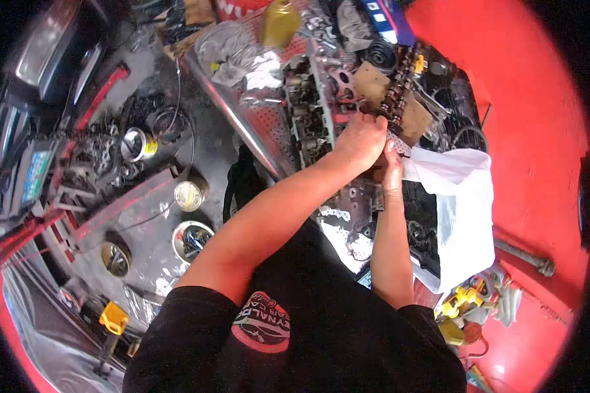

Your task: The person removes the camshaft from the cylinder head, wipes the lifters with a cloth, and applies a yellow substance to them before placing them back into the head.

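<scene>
"Camshaft (405, 77): where?"
"Beside the cardboard (372, 82), just beyond the left hand (366, 139). Its fingers curl; the right hand's (393, 164) are partly hidden. Whether either clamps anything, I can't tell."
"Risk?"
"A wrist knock could roll it, nicking lobes."

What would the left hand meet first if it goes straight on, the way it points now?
Probably the left hand would first meet the dark lobed shafts, but depth is unclear here.

Both arms (288, 200) (392, 249) reach forward, hands (366, 141) (392, 164) close together, left fingers (379, 122) curled.
</scene>
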`<state>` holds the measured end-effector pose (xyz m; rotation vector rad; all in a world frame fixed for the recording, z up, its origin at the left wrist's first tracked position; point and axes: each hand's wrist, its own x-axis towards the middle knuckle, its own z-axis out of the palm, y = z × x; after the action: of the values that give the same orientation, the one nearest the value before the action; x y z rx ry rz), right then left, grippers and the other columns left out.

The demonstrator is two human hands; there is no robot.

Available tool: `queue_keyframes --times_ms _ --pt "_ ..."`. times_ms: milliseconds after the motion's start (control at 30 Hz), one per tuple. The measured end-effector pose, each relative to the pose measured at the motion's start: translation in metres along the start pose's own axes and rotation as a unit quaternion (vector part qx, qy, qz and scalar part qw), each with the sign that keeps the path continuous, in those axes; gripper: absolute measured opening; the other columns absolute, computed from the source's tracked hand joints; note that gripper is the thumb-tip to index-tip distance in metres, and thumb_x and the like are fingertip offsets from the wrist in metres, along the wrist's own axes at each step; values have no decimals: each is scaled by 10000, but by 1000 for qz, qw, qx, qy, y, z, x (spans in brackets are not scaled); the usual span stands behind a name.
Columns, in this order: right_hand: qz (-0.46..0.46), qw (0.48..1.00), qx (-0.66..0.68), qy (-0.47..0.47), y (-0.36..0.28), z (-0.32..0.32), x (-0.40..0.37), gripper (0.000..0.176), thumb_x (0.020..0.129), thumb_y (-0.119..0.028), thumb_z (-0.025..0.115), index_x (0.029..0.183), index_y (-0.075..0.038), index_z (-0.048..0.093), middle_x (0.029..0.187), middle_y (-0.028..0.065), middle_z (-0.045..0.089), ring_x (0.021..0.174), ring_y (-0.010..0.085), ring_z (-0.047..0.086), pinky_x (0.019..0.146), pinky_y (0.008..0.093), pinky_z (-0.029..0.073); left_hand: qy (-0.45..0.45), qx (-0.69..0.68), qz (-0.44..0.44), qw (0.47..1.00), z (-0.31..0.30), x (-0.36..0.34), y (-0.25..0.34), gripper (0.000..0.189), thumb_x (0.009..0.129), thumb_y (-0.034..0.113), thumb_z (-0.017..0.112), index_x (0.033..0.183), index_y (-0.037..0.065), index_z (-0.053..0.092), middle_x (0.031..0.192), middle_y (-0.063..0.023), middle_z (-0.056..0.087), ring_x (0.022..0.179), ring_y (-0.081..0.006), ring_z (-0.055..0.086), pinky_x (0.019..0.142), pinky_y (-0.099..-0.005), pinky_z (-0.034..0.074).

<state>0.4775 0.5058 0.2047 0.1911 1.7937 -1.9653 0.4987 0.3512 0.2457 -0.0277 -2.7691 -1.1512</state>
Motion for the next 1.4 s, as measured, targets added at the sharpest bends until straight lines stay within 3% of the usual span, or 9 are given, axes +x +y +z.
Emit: queue_keyframes --times_ms 167,333,467,700,800,900,1000,1300,1400 --pt "-28 998 39 34 2 -2 -8 236 926 -131 558 1109 -2 633 1041 49 663 942 122 614 835 257 479 -44 131 66 988 21 14 25 256 750 161 607 929 -20 583 924 -174 645 894 -309 604 816 -366 490" --pt "-17 993 115 -26 27 -23 8 214 931 -145 580 1079 -9 652 1024 45 672 908 109 609 852 242 462 -129 -54 -20 990 3 10 28 284 767 33 557 1039 -41 522 1029 -284 618 1032 -440 569 895 -468 466" --pt "7 994 109 -27 17 -15 4 243 939 -183 601 1084 0 670 1026 23 671 925 84 588 875 230 442 -131 -119 -66 982 6 11 12 374 790 10 555 1163 -9 568 1085 -244 627 1090 -380 572 933 -423 451" --pt "30 994 87 -53 18 -16 5 257 970 -193 549 1088 -2 672 1021 22 672 941 92 585 902 237 432 -59 -71 -8 996 7 3 5 404 783 -32 564 1187 -34 553 999 -239 651 907 -366 645 811 -428 511" --pt "20 995 78 -59 22 -17 6 275 973 -191 542 1144 -2 645 1017 21 670 937 94 580 894 237 432 -92 -217 -111 965 4 2 3 280 783 -23 631 1062 -15 606 950 -171 667 781 -230 674 658 -349 541" --pt "-16 996 75 -39 18 -11 5 308 977 -201 533 1205 -8 609 1037 18 664 936 97 576 885 237 432 -78 -391 -178 900 9 2 -4 221 765 7 676 964 -22 584 857 -187 665 692 -276 656 632 -339 525" --pt "10 996 77 -52 15 -14 3 329 982 -210 521 1239 -16 588 1103 28 650 977 104 572 915 236 419 -52 -276 -104 954 14 0 -10 199 767 25 710 933 -16 609 788 -131 658 655 -200 649 569 -326 510" --pt "18 993 108 -42 6 -10 -3 334 989 -246 503 1213 -19 603 1132 31 634 996 110 558 934 251 403 -28 -141 -29 989 0 -8 6 227 773 140 720 960 45 633 902 -136 668 862 -317 649 734 -409 512" --pt "35 990 118 -65 18 -20 6 309 987 -236 507 1175 -18 617 1126 28 638 989 117 565 921 260 411 28 -92 108 989 6 -7 -3 275 782 129 697 1043 61 644 989 -131 656 967 -316 616 809 -412 500"
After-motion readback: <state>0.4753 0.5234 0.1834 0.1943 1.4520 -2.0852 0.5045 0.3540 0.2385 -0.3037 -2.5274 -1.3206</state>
